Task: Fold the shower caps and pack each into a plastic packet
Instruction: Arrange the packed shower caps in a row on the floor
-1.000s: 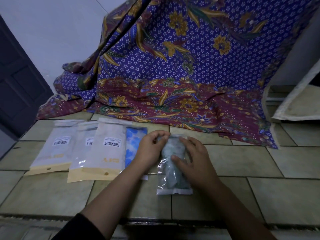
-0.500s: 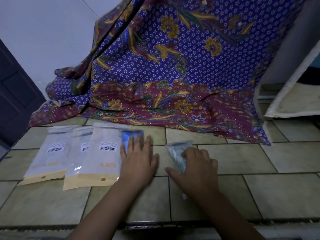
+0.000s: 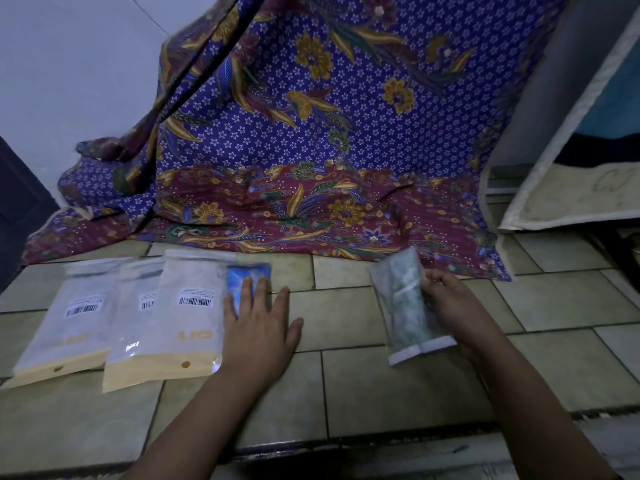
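Note:
My right hand grips a clear plastic packet with a folded pale green shower cap inside, held just above the tiled floor at the right. My left hand lies flat, fingers spread, on a blue patterned packet whose lower part it hides. To the left of that lie three white packets with barcode labels and yellow bottoms, overlapping in a row: one beside my left hand, a middle one and a far left one.
A purple and maroon floral cloth hangs behind and spreads onto the tiled floor. A pale mat leans at the right. A dark door stands at the far left. A step edge runs along the bottom.
My right hand has carried the filled packet to the right and lifted it. My left hand left that packet and now rests flat on the blue packet.

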